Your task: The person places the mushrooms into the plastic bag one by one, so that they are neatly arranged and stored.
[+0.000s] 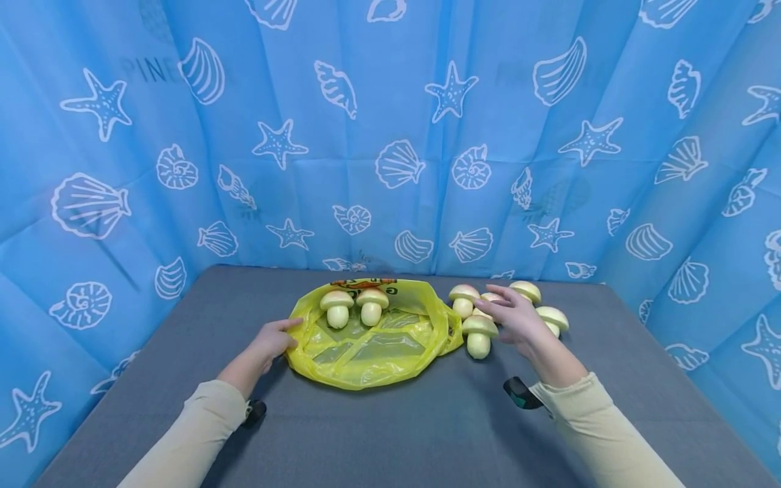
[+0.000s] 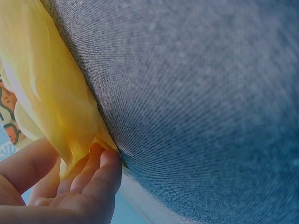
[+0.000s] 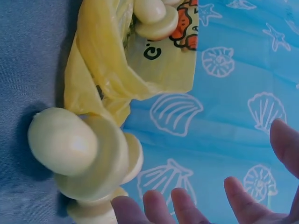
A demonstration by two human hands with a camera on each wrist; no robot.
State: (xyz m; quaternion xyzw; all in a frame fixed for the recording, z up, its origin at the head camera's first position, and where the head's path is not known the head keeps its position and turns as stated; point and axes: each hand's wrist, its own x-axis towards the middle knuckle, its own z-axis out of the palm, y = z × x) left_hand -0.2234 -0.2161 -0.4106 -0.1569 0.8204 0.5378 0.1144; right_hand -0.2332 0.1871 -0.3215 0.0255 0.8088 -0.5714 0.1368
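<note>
A yellow plastic bag [image 1: 366,352] lies spread open on the table, with two pale mushrooms [image 1: 337,309] inside near its printed back side. My left hand [image 1: 274,342] pinches the bag's left rim between thumb and fingers; the left wrist view shows the yellow film [image 2: 70,107] bunched at the fingertips. Beyond the bag's right end sits a cluster of several mushrooms [image 1: 478,335] with rounded caps and thick stems. Over that cluster hovers my right hand [image 1: 518,318], fingers spread and holding nothing. In the right wrist view, one mushroom [image 3: 65,140] lies close against the bag's handle.
The grey cloth-covered table [image 1: 390,434] stretches toward me in front of the bag. A blue curtain [image 1: 390,135] with white shells and starfish hangs behind the table and along both sides.
</note>
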